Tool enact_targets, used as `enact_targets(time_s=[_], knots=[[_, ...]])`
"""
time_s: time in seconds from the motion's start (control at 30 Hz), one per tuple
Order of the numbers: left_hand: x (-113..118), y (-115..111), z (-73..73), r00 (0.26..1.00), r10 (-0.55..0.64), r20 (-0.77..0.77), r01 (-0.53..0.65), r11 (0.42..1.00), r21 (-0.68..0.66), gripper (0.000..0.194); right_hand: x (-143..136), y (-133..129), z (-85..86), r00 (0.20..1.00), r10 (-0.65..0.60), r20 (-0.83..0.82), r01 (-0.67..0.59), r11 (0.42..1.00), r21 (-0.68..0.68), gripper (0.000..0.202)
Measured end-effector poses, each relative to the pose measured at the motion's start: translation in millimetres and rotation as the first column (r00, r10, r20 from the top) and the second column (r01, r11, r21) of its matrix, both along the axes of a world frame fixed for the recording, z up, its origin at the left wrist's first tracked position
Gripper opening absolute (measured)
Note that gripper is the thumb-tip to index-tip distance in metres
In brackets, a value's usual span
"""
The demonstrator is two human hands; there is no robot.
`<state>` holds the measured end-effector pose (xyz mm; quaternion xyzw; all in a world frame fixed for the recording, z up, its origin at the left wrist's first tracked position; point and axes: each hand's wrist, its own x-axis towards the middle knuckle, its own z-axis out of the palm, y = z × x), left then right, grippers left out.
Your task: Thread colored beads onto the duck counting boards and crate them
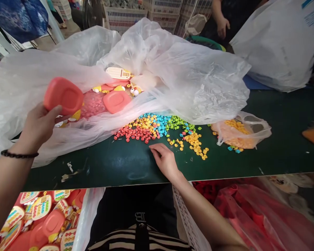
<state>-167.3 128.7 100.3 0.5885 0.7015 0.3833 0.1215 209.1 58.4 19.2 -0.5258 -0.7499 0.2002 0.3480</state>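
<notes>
White crates [126, 15] beyond a green table [115, 167]

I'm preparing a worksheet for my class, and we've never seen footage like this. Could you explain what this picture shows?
There's no machine here: these are a person's bare hands, seen by a camera worn on the head, looking forward and down. The left hand holds up a rounded red piece. The right hand is at the dark green table, near loose red, yellow, blue and green bits; whether it grips anything is unclear. A large translucent bag lies behind them, with toys showing at its opening.
</notes>
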Motion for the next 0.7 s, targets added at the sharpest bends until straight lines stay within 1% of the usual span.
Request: enact_targets(time_s=[0.03, 0.07, 0.1, 0.13, 0.17, 0.2, 0.23, 0.27, 0.3, 0.33, 0.37, 0.4, 0.43, 0.47, 0.5, 0.57, 0.63, 0.7], knots=[[6, -12, 0.4, 0.999, 0.018, 0.048, -0.021, 0.997, 0.071, 0.053, -7, 8, 1.3, 0.994, -0.016, 0.112, 0.015, 1.000, 0.015, 0.015], [15, -26, -1.0, 0.998, 0.035, 0.048, -0.042, 0.987, 0.154, 0.051, -14, 15, 2.0, 0.973, -0.044, 0.226, 0.040, 0.999, 0.025, 0.013], [25, -43, -4.7, 0.998, 0.056, -0.033, -0.047, 0.974, 0.223, 0.048, -21, 21, 2.1, 0.941, -0.079, 0.329, 0.072, 0.997, 0.036, 0.012], [37, -61, -10.6, 0.990, 0.048, -0.136, -0.007, 0.959, 0.283, 0.043, -28, 27, 1.5, 0.904, -0.114, 0.411, 0.103, 0.993, 0.048, 0.012], [50, -79, -18.6, 0.969, -0.014, -0.247, 0.094, 0.946, 0.311, 0.044, -33, 32, 0.6, 0.873, -0.142, 0.466, 0.129, 0.990, 0.060, 0.012], [64, -97, -28.2, 0.929, -0.147, -0.340, 0.266, 0.904, 0.335, 0.048, -36, 35, -0.6, 0.854, -0.160, 0.496, 0.145, 0.987, 0.068, 0.010], [77, -113, -38.8, 0.867, -0.276, -0.415, 0.434, 0.828, 0.355, 0.054, -37, 38, -1.7, 0.848, -0.168, 0.503, 0.155, 0.986, 0.068, 0.009], [89, -126, -49.8, 0.773, -0.398, -0.494, 0.588, 0.742, 0.323, 0.059, -36, 40, -2.5, 0.855, -0.173, 0.490, 0.166, 0.984, 0.059, 0.010], [101, -137, -60.5, 0.665, -0.509, -0.546, 0.706, 0.667, 0.239, 0.060, -33, 41, -2.9, 0.874, -0.177, 0.452, 0.178, 0.983, 0.041, 0.012], [112, -145, -70.5, 0.572, -0.577, -0.583, 0.774, 0.615, 0.150, 0.060, -28, 42, -2.7, 0.905, -0.178, 0.387, 0.188, 0.982, 0.012, 0.012], [122, -150, -79.5, 0.504, -0.612, -0.609, 0.805, 0.589, 0.074, 0.059, -22, 42, -2.0, 0.940, -0.182, 0.290, 0.197, 0.980, -0.024, 0.010], [130, -153, -87.1, 0.459, -0.632, -0.624, 0.812, 0.583, 0.007, 0.058, -15, 42, -0.9, 0.968, -0.187, 0.168, 0.201, 0.977, -0.067, 0.007], [138, -155, -93.3, 0.431, -0.643, -0.633, 0.810, 0.585, -0.043, 0.057, -8, 42, 0.3, 0.981, -0.194, 0.031, 0.196, 0.974, -0.117, 0.007], [144, -155, -97.8, 0.414, -0.651, -0.636, 0.803, 0.590, -0.082, 0.057, -1, 41, 1.5, 0.973, -0.203, -0.106, 0.183, 0.968, -0.172, 0.011], [149, -154, -100.6, 0.407, -0.659, -0.632, 0.794, 0.598, -0.112, 0.058, 6, 39, 2.6, 0.949, -0.216, -0.230, 0.162, 0.959, -0.232, 0.015], [157, -151, -101.0, 0.421, -0.672, -0.609, 0.767, 0.622, -0.156, 0.061, 16, 35, 4.0, 0.880, -0.245, -0.406, 0.097, 0.932, -0.350, 0.021], [164, -147, -95.3, 0.460, -0.685, -0.565, 0.734, 0.652, -0.192, 0.059, 22, 29, 4.1, 0.832, -0.250, -0.495, 0.014, 0.902, -0.432, 0.024], [170, -143, -86.8, 0.506, -0.700, -0.504, 0.709, 0.670, -0.219, 0.053, 23, 22, 2.7, 0.826, -0.208, -0.524, -0.060, 0.891, -0.449, 0.025]])
